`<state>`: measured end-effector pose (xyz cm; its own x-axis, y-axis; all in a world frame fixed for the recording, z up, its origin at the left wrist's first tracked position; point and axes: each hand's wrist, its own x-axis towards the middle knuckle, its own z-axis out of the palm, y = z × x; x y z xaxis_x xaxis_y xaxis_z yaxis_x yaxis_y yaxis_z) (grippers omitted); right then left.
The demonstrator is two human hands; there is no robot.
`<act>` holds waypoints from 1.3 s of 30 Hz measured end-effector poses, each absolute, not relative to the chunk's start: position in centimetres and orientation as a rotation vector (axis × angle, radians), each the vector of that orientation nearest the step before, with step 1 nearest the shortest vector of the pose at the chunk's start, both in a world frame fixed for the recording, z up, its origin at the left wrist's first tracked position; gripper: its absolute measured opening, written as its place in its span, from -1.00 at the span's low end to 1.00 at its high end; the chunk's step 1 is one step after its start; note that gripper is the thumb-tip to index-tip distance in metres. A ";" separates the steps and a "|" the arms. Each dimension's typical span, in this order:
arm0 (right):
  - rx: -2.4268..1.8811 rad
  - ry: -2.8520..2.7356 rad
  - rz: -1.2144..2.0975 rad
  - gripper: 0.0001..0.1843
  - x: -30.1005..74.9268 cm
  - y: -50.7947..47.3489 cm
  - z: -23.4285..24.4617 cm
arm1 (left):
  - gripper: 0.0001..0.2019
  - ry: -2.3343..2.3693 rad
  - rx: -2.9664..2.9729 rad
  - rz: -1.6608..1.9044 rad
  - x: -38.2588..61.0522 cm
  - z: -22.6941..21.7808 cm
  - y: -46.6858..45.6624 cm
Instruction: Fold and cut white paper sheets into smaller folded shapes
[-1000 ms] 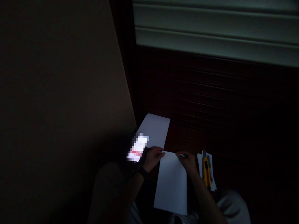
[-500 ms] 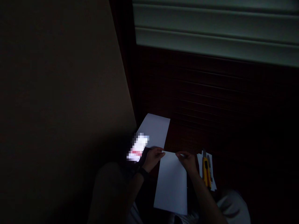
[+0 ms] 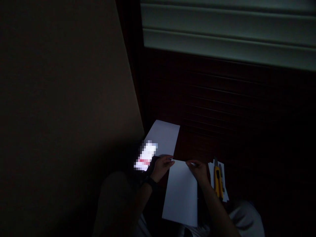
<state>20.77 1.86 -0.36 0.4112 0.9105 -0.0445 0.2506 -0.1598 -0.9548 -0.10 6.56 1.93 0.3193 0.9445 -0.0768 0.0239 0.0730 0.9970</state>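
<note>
A white sheet of paper (image 3: 180,196) hangs over my lap, its far edge pinched at both corners. My left hand (image 3: 161,167), with a dark band at the wrist, grips the far left corner between thumb and fingers. At the far right corner, my right hand (image 3: 198,170) is closed on the same edge. Another white sheet (image 3: 165,135) lies farther off, beyond my left hand. A bright, blurred-out screen (image 3: 146,156) glows just left of that hand.
Right of my right forearm, a yellow utility knife (image 3: 217,181) and a pen (image 3: 222,179) lie on small white papers (image 3: 225,195). A plain wall (image 3: 74,82) rises on the left. Ahead stand dark slatted panels (image 3: 209,95) below pale slats (image 3: 222,41). The room is very dim.
The near edge of the held sheet has shifted up very slightly. Both hands keep the same grip and place.
</note>
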 end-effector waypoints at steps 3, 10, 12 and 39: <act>-1.652 -1.043 0.825 -0.68 20.8 1.8 -0.3 | -0.64 1.035 1.276 0.915 0.0 2.0 6.5; -1.664 -1.026 0.823 -0.68 20.9 2.0 -0.7 | -0.75 1.076 1.246 0.961 0.2 0.9 6.9; -1.666 -1.017 0.819 -0.67 21.0 2.1 -0.8 | -0.75 1.088 1.243 0.965 0.3 0.7 7.0; -1.649 -0.990 0.858 -0.64 21.1 1.7 -0.6 | -0.63 1.004 1.362 0.950 -0.2 0.6 7.0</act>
<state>21.06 1.74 -0.59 0.4158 0.9061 -0.0780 0.2051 -0.1770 -0.9626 -0.17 6.96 0.64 0.3094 0.9508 -0.0147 0.0381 0.0030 0.9993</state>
